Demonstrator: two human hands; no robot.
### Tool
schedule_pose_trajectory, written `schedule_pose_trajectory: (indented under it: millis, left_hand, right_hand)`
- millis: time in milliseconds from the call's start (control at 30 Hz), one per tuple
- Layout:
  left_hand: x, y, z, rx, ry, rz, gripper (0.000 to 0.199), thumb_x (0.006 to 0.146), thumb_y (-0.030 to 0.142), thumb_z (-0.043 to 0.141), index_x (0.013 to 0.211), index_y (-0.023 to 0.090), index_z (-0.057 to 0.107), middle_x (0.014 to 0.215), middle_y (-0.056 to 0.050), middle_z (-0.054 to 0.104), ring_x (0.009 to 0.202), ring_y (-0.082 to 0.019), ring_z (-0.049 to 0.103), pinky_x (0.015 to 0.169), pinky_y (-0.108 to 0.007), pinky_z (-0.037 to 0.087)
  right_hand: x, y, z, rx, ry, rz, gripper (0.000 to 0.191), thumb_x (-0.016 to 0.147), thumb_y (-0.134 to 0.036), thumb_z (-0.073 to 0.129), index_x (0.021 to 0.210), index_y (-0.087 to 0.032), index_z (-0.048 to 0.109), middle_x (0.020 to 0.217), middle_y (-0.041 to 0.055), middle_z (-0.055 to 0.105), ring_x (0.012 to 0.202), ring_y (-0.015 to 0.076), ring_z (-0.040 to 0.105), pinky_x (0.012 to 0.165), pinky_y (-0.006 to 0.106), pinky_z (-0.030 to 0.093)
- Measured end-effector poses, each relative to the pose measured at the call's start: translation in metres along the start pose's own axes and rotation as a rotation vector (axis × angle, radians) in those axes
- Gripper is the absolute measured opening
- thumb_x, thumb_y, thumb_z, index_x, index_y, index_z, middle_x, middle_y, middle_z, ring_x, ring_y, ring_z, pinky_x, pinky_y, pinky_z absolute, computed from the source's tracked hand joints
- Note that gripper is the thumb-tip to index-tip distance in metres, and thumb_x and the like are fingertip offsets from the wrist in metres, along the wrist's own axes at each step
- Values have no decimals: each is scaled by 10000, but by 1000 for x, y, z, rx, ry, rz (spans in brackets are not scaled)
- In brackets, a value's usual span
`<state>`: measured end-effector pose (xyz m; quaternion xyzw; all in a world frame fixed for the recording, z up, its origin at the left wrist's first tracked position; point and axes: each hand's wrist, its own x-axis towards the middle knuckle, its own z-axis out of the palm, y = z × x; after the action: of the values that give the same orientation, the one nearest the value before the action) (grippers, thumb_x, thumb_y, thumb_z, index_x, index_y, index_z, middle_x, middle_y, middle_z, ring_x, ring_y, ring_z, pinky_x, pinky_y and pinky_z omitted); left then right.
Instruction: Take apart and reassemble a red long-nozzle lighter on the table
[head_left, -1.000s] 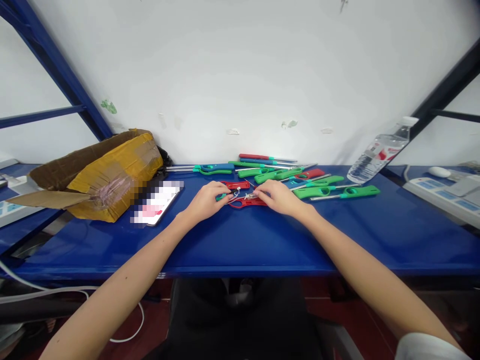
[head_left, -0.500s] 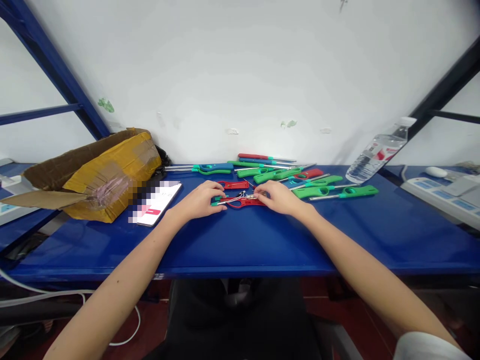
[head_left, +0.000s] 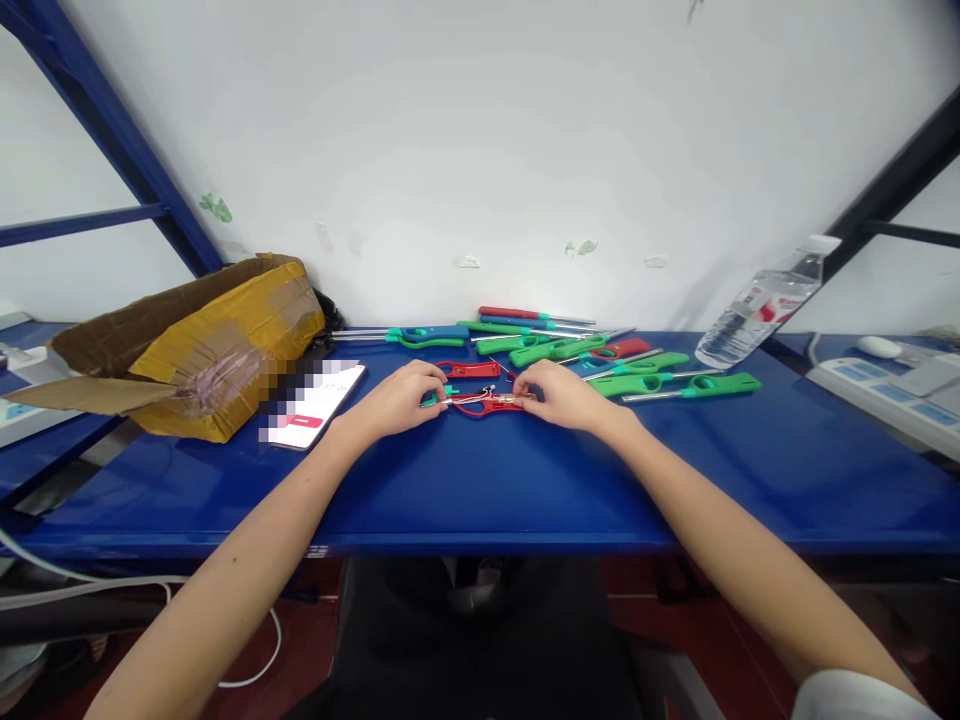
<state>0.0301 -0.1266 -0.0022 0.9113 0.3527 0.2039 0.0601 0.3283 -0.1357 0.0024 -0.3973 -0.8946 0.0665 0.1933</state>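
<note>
Red lighter [head_left: 492, 405] in narrow pinches of left hand [head_left: 409, 398] and right hand [head_left: 559, 396], well back from desk edge [head_left: 487, 541]

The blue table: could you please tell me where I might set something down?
The table has one bare stretch between the forearms, and another outside the right forearm, in front of the lighters and bottle. It is crowded between the left hand and right hand, with red casing parts; behind them, with those lighters; and leftward, with the box and phone.
</note>
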Motion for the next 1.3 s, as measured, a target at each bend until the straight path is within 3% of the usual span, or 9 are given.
schedule_pose_trajectory:
  millis: [100,267,433,567,700,933,1067,1167,1300]
  left_hand:
    - [0,2,-1,9,22,7,141,884,300,585,859,194,674,1104,-101,666,1069,-259,597,927,-413,498]
    - [2,8,-2,10,59,26,105,895,274,570,899,192,636,1032,-81,678,1030,-241,603,906,-385,496]
    - [3,14,-2,11,63,26,95,905,254,560,925,193,630,982,-71,680,988,-233,607,885,-371,492]
    - [3,17,-2,2,71,40,96,911,250,552,922,194,630,966,-69,682,973,-233,606,878,-369,489]
    - [3,18,-2,7,84,24,111,916,263,547,934,197,634,976,-73,683,982,-234,611,888,-371,484]
    - [2,18,-2,58,103,1,138,934,293,534,940,194,630,976,-66,680,961,-229,616,869,-355,481]
    - [3,19,-3,50,105,1,150,938,295,526,953,191,634,983,-69,684,960,-228,615,870,-360,481]
    - [3,19,-2,47,111,-8,153,935,289,527,968,192,640,990,-72,689,954,-230,617,864,-368,485]
    - [4,20,-2,41,149,-14,151,937,288,532,970,189,641,997,-72,694,951,-230,619,856,-365,487]
  right_hand:
    - [-1,0,0,-8,-2,11,101,890,-239,606,899,-175,684,868,85,679,889,243,604,811,377,490]
    - [-2,1,5,-15,78,-7,258,925,-270,555,1143,-163,642,1142,138,645,1092,283,584,950,449,486]
    - [4,-2,21,25,99,-41,351,970,-240,447,1290,-178,578,1223,142,635,1143,281,580,989,494,481]
    - [10,-5,29,37,115,-104,369,959,-206,450,1293,-177,604,1337,156,564,1246,281,519,1053,501,442]
    - [11,-8,28,43,110,-129,279,950,-214,478,1114,-178,700,1238,146,617,1156,270,570,1008,477,475]
    - [10,-10,26,91,163,-145,252,908,-297,607,1120,-180,679,1089,118,702,1018,260,623,919,433,509]
    - [11,-7,29,101,204,-176,221,951,-230,514,1060,-205,704,1051,96,707,1012,244,620,918,425,512]
    - [11,-7,28,114,256,-154,264,971,-252,474,1080,-211,711,1108,116,660,1041,243,607,923,434,514]
    - [11,-10,24,143,282,-126,277,978,-270,469,1098,-218,714,1040,107,675,979,242,614,886,433,519]
